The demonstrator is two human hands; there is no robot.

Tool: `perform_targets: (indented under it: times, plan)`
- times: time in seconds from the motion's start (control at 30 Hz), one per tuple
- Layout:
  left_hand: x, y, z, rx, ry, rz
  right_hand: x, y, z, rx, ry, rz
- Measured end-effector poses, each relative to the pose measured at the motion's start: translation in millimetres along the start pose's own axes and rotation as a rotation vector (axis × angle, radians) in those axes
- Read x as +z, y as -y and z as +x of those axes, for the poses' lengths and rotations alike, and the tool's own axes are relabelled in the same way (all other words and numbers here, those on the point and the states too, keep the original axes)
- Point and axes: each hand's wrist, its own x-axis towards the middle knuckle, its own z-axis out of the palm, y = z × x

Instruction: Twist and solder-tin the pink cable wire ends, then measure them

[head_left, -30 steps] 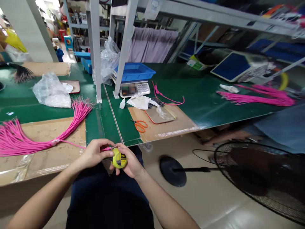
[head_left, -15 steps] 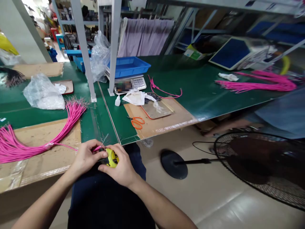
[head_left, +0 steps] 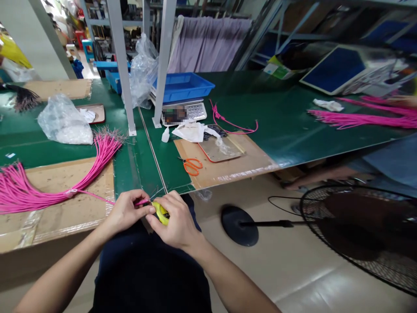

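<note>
Close to the table's front edge, my left hand (head_left: 129, 211) is closed on a single pink cable (head_left: 97, 197), near its end with thin bare wires. That cable runs left to the bundle of pink cables (head_left: 48, 198), tied at its middle, on a cardboard sheet (head_left: 74, 219). Wrapped round a yellow and black tape measure (head_left: 160, 213), my right hand (head_left: 178, 221) meets the left fingertips at the cable end. My fingers partly hide the tape measure and the wires.
Orange-handled scissors (head_left: 193, 166) and a small tray (head_left: 218, 150) lie on cardboard to the right. Behind stand a calculator (head_left: 196, 111) and a blue tray (head_left: 185, 87). More pink cables (head_left: 352, 118) lie far right, beside another person's sleeve (head_left: 391, 161). A fan (head_left: 358, 230) stands on the floor.
The camera view has shifted, so the table items appear slightly displaced. Both my hands keep their hold on the cable and tape measure. At the far right, a blurred hand appears by the pink cables.
</note>
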Motion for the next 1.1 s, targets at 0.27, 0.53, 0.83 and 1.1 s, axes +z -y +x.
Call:
perform_targets:
  times: [0.27,0.53,0.83,1.1]
  plan:
    - [-31,-14,-3,-0.050,-0.029,-0.166,-29,-31,-3,0.042,0.064,-0.060]
    - [-55,-17,8,-0.034,-0.006,-0.245,-106,-74,-19,0.313,0.277,-0.271]
    - [-58,-21,27,-0.067,0.045,-0.262,-149,-70,-9,0.470,0.360,-0.270]
    - [-67,-25,27,-0.120,0.151,-0.271,-162,-63,-4,0.413,0.429,-0.286]
